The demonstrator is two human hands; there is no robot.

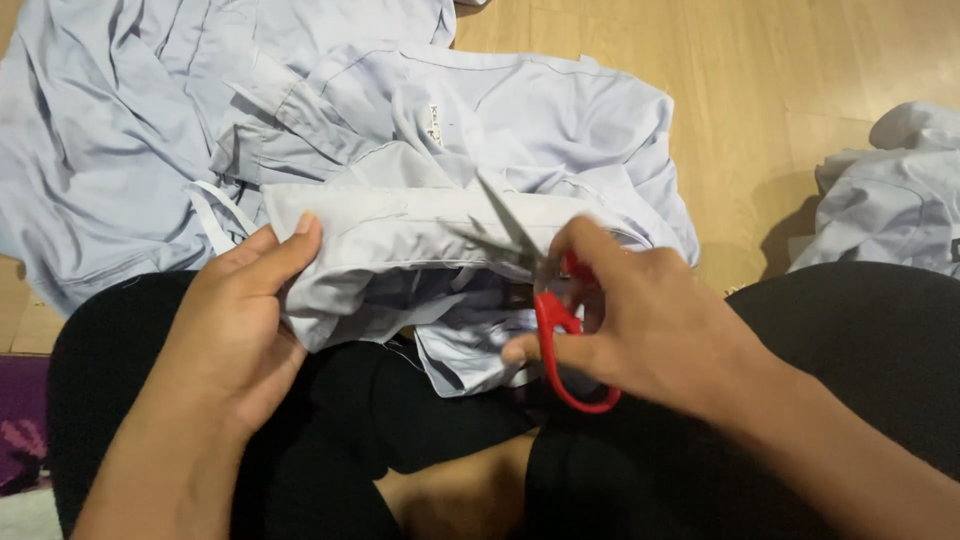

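Note:
A pale blue-grey shirt lies spread over my lap and the floor in front of me. My left hand grips a folded band of the shirt near its left end, thumb on top. My right hand holds red-handled scissors, fingers through the loops. Their metal blades are parted and lie against the folded band at its middle. My legs in black trousers sit under the cloth.
More pale shirt fabric is heaped at the upper left. Another bundle of the same cloth lies at the right edge. The floor is light wood. A purple patterned cloth shows at the lower left.

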